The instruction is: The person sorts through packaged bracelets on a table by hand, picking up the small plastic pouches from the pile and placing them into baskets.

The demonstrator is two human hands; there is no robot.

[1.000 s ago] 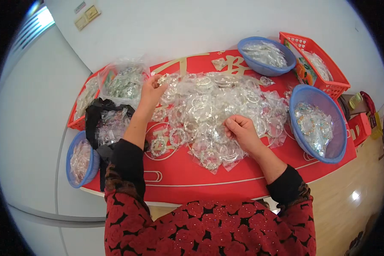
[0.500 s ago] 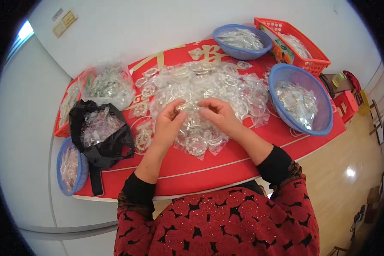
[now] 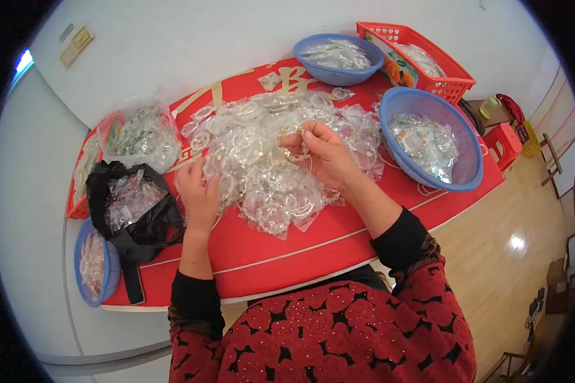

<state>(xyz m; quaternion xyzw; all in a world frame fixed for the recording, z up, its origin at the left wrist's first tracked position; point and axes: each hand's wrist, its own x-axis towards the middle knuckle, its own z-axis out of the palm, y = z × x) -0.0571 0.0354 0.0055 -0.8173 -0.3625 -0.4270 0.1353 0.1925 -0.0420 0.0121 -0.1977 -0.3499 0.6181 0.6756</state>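
Observation:
My right hand (image 3: 326, 155) is closed on a beaded bracelet (image 3: 291, 137), raised over the middle of a large pile of bagged bracelets (image 3: 262, 185). My left hand (image 3: 199, 195) reaches to the pile's left edge, fingers apart and pointing away from me; whether its fingertips touch a bag cannot be made out. Clear bags with pale rings inside make up the pile, which lies on the red tablecloth (image 3: 268, 255).
At the left are a black bag (image 3: 156, 236), a clear bag (image 3: 140, 137), a red basket (image 3: 76, 207) and a blue basket (image 3: 112, 271). Two blue baskets (image 3: 469, 175) (image 3: 342, 75) and a red basket (image 3: 450, 86) hold more packets at the right.
My hands met over the pile, then parted. The left moved back to the left, and the right now holds up a bracelet. The view has shifted, so the table sits further left.

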